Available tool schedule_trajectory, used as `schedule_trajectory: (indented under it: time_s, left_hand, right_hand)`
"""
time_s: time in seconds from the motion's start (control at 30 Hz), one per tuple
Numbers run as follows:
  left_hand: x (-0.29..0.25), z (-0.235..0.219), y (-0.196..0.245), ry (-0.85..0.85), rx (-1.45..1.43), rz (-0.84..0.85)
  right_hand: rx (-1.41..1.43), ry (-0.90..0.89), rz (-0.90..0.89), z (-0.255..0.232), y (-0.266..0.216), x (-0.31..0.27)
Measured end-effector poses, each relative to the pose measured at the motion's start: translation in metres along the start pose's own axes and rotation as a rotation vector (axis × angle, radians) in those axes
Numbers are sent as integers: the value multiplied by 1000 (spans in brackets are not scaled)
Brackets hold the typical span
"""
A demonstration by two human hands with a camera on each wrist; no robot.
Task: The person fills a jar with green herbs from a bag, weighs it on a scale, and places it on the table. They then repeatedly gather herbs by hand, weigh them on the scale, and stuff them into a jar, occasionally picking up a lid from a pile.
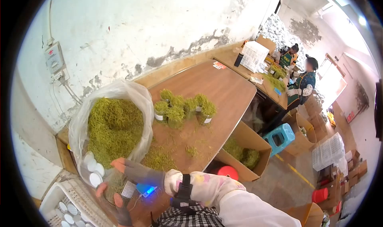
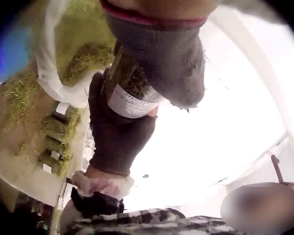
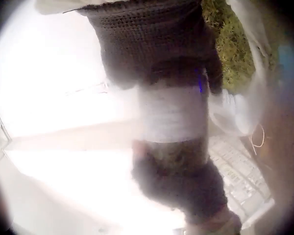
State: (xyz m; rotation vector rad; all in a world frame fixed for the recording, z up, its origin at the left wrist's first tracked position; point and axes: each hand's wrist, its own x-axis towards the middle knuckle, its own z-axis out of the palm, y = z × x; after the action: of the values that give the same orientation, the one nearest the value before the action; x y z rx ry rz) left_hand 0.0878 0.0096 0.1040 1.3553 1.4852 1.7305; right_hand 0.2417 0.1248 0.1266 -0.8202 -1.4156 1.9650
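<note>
Both hands, in dark fingerless gloves, hold one clear jar [image 2: 130, 81] packed with green strands and bearing a white label [image 1: 128, 190]. The left hand [image 2: 161, 54] grips one end of it, fingers wrapped around the glass. From the opposite end, the right hand [image 2: 120, 134] holds the jar, its thumb along the side near the label. In the right wrist view, the label [image 3: 171, 115] faces the camera between the right hand [image 3: 157, 46] and the left hand [image 3: 186, 188]. Beside the hands, white round lids [image 1: 95, 179] lie against a plastic bag [image 1: 147, 123] full of yellow-green strands [image 1: 113, 127].
Several jars [image 1: 175, 117] topped with green strands stand on the brown table [image 1: 223, 89]. A blue-lit device [image 1: 146, 190] lies by the right wrist. A white basket [image 1: 85, 201] contains lids. Cartons [image 1: 255, 163] and a blue stool [image 1: 279, 139] stand beyond; two people work farther back.
</note>
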Motion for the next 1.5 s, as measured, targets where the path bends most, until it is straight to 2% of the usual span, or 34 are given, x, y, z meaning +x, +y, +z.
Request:
schedule_trajectory:
  time_s: [0.03, 0.07, 0.13, 0.17, 0.23, 0.27, 0.3, 0.33, 0.37, 0.43, 0.47, 0.53, 0.57, 0.63, 0.67, 0.73, 0.77, 0.8, 0.87, 0.9, 0.93, 0.97, 1.0, 1.03, 1.1, 1.13, 1.17, 1.2, 1.23, 1.27, 1.33, 1.4, 1.5]
  left_hand:
    - [-1, 2, 9, 20, 51, 84]
    - [0, -1, 2, 25, 51, 91]
    - [2, -11, -20, 14, -13, 3]
    - [1, -12, -30, 20, -1, -5]
    - [5, -24, -37, -136, 46, -114]
    - [4, -3, 10, 17, -466, -282]
    - [-2, -12, -4, 6, -171, -65]
    - [-2, -12, 14, -42, 161, 165]
    - [4, -2, 43, -114, 485, 493]
    - [14, -5, 46, -298, 462, 634]
    - [16, -10, 42, -266, 496, 610]
    - [17, -13, 30, -283, 342, 480]
    - [16, -12, 23, -260, 357, 471]
    - [10, -11, 18, -141, -352, -371]
    - [7, -13, 14, -109, -349, -367]
    - [-2, -14, 11, -215, -608, -564]
    - [-7, -12, 17, -195, -397, -370]
    - [-13, -11, 14, -149, -397, -365]
    - [-29, -19, -3, -149, 139, 67]
    - [-34, -26, -7, -147, 254, 122]
    - [-41, -32, -12, -74, 302, 79]
    - [-50, -39, -18, -162, 311, -4]
    - [-66, -53, -24, -247, 305, -95]
    - [-87, -71, -28, -171, 334, -156]
    - [-124, -93, -32, -109, 448, -404]
    - [-148, -111, -35, 20, 434, -551]
    - [-178, -136, -38, 136, 415, -683]
    - [-215, -153, -51, 377, 298, -670]
    - [-245, -174, -47, 481, 713, -699]
    - [-265, -203, -41, 382, 668, -733]
    - [-320, -200, -60, 504, 1430, -891]
    - [-321, -195, -66, 542, 1176, -999]
    - [-291, -173, -97, 339, 962, -780]
  right_hand:
    - [26, -8, -127, 1, 6, 0]
    - [23, -14, -132, 6, 1, -3]
    - [-212, 61, -214, 17, -4, -14]
    - [-203, 51, -207, 18, 3, -17]
    - [-701, 325, -828, 23, 26, -16]
    - [-431, 196, -729, 17, 25, -18]
    - [-283, 115, -485, 8, 23, -18]
    - [-47, 40, -254, -1, 28, -13]
    - [168, -29, -7, -7, 32, -9]
    - [411, -67, 275, -9, 13, -17]
    - [369, -119, 245, -14, 12, -17]
    - [198, -135, 49, -22, 15, -18]
    - [193, -161, 60, -20, 12, -18]
    - [-401, 99, -562, -4, -4, -26]
    - [-400, 66, -562, 0, -9, -28]
    - [-606, 55, -651, 4, -14, -35]
    - [-327, 54, -420, 3, -3, -35]
    - [-334, 7, -414, -5, 10, -32]
    - [-555, -89, -200, -14, 38, -23]
    - [-478, -183, -105, 0, 30, -28]
    - [-92, -178, 224, 2, 42, -23]
    - [270, -154, 590, 1, 56, -18]
    - [253, -236, 657, -3, 69, -15]
    - [56, -222, 674, -11, 82, -12]
    - [-326, -180, 643, -36, 100, -6]
    - [-334, -218, 671, -51, 107, -7]
    - [-221, -166, 701, -67, 112, -9]
    - [-106, -100, 723, -82, 114, -10]
    - [-106, -98, 726, -96, 117, -11]
    - [-99, -33, 713, -110, 125, -13]
    - [-79, 86, 676, -130, 138, -21]
    - [-68, 107, 548, -136, 134, -25]
    - [-87, 374, 360, -146, 133, -33]
